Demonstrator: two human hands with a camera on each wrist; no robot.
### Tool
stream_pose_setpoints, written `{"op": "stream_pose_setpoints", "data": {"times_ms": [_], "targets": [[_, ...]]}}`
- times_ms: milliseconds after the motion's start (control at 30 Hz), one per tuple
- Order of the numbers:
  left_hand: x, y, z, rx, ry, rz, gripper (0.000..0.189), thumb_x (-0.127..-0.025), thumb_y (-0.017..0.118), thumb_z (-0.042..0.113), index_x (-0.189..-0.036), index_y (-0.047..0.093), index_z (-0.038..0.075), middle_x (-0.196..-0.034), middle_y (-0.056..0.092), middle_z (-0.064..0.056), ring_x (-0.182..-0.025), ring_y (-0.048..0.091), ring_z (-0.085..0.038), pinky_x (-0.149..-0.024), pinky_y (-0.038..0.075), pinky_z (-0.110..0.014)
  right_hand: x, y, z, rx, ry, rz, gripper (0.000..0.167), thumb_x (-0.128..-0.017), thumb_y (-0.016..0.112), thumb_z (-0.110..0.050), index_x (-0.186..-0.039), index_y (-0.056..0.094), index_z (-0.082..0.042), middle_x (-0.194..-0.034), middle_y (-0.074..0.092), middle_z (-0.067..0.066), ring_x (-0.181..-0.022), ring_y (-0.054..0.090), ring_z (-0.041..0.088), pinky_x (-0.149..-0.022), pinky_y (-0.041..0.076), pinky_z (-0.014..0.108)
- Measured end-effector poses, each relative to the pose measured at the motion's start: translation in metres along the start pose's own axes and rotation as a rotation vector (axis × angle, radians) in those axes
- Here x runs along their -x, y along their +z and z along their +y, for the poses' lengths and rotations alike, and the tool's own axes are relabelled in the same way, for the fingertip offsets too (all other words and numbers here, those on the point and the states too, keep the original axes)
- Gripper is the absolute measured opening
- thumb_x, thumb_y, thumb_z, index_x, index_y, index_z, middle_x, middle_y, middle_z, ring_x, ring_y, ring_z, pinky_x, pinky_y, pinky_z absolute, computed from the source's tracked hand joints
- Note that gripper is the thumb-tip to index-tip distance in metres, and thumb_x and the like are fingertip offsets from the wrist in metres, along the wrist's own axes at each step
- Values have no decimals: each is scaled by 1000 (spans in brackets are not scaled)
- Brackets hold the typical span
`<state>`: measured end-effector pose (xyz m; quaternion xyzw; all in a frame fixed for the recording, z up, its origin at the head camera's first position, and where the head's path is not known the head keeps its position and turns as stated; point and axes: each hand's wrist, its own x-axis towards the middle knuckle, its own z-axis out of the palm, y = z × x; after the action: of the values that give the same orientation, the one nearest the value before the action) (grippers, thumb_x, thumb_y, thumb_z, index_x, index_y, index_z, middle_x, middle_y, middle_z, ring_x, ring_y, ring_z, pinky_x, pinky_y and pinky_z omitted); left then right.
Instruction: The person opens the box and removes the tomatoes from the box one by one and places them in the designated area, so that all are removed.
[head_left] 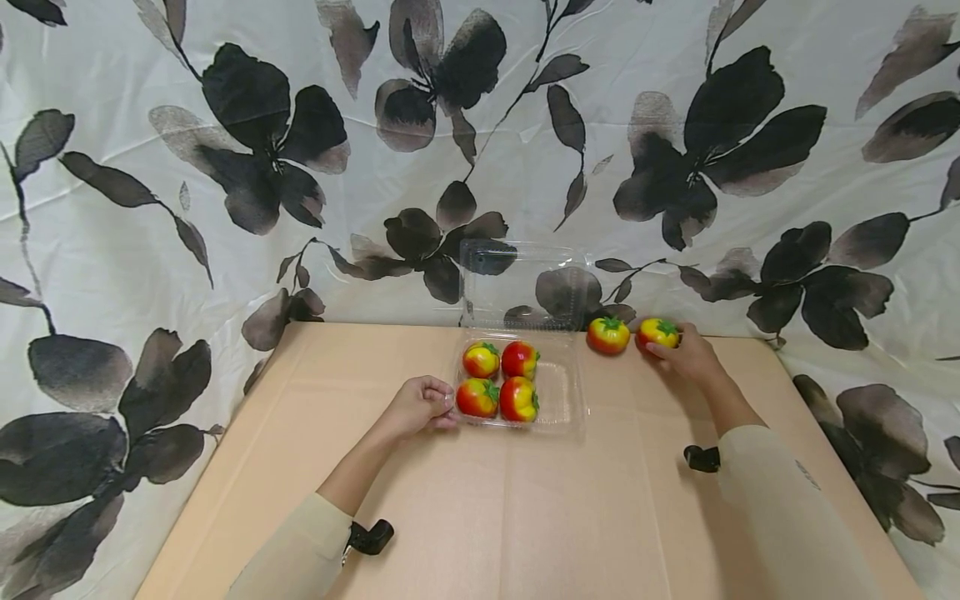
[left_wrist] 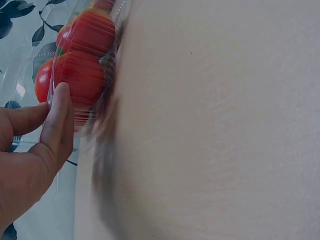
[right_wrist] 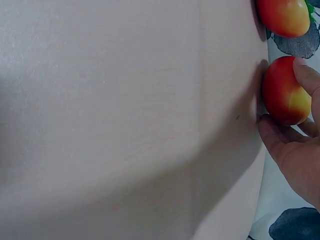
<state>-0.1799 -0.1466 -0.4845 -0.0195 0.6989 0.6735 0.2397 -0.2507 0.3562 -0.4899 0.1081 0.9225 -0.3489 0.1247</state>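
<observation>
A clear plastic clamshell box (head_left: 558, 392) stands with its lid (head_left: 525, 283) raised against the floral cloth. Several red-and-yellow tomatoes with green tops, one of them a tomato (head_left: 477, 397) at the near left, fill the box's left and middle part; its right part holds none. My left hand (head_left: 423, 406) pinches the box's left wall between thumb and fingers, as the left wrist view shows. To the right of the box, my right hand (head_left: 693, 357) grips another tomato (right_wrist: 285, 92), thumb on one side and fingers on the other. A loose tomato (head_left: 607, 335) sits between that one and the box.
The tan tabletop (head_left: 480, 517) ends at the back against a hanging white cloth (head_left: 540, 167) printed with dark flowers. The box and both loose tomatoes are close to this back edge. Black wrist mounts (head_left: 370, 537) stick out from both sleeves.
</observation>
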Motion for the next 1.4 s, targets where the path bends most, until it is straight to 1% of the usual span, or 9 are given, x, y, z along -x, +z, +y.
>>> {"op": "stream_pose_setpoints", "data": {"times_ms": [300, 633, 867, 1067, 1233, 1300, 1400], "targets": [[0, -1, 0, 5, -5, -2, 22, -98, 60, -10, -118, 51, -14, -88, 64, -13, -82, 77, -28, -84, 66, -47, -1, 3, 0, 13, -13, 7, 94, -104, 57, -48, -154, 12, 17, -152, 29, 43, -141, 32, 57, -124, 26, 68], [1, 1, 0, -14, -13, 18, 20, -98, 60, -11, -116, 53, -12, -86, 64, -13, -83, 77, -32, -83, 66, -47, -1, 4, -2, 28, -19, 3, 95, -103, 59, -48, -154, 12, 17, -153, 28, 43, -142, 30, 58, -124, 25, 68], [0, 1, 0, -9, -17, 20, 21, -98, 60, -11, -117, 53, -12, -87, 64, -13, -82, 77, -30, -84, 65, -48, 1, 2, -3, 41, -17, -2, 96, -103, 59, -48, -154, 11, 18, -154, 28, 44, -142, 30, 58, -124, 25, 69], [0, 1, 0, -4, -18, 20, 21, -97, 61, -11, -117, 53, -12, -86, 63, -13, -81, 76, -30, -83, 66, -48, 6, 0, -3, 21, -26, -6, 95, -103, 59, -48, -155, 11, 16, -154, 27, 44, -142, 29, 59, -124, 24, 70], [0, 2, 0, -4, -20, 21, 21, -97, 60, -11, -117, 53, -12, -86, 63, -13, -79, 76, -27, -83, 66, -47, 9, 1, -1, 6, -21, -9, 95, -103, 58, -48, -156, 9, 14, -153, 29, 42, -141, 31, 57, -123, 27, 69], [0, 2, 0, -5, -17, 21, 21, -98, 60, -11, -118, 53, -12, -87, 63, -13, -79, 76, -25, -83, 66, -46, 10, 2, 0, -8, -21, -4, 95, -103, 59, -47, -157, 8, 13, -152, 30, 41, -139, 33, 56, -123, 29, 68], [1, 2, 1, -6, -14, 23, 21, -98, 59, -10, -119, 53, -12, -88, 63, -13, -78, 75, -24, -83, 66, -46, 11, 4, 1, -29, -44, 17, 95, -102, 63, -44, -157, 9, 12, -153, 29, 41, -139, 34, 56, -122, 31, 67]]}}
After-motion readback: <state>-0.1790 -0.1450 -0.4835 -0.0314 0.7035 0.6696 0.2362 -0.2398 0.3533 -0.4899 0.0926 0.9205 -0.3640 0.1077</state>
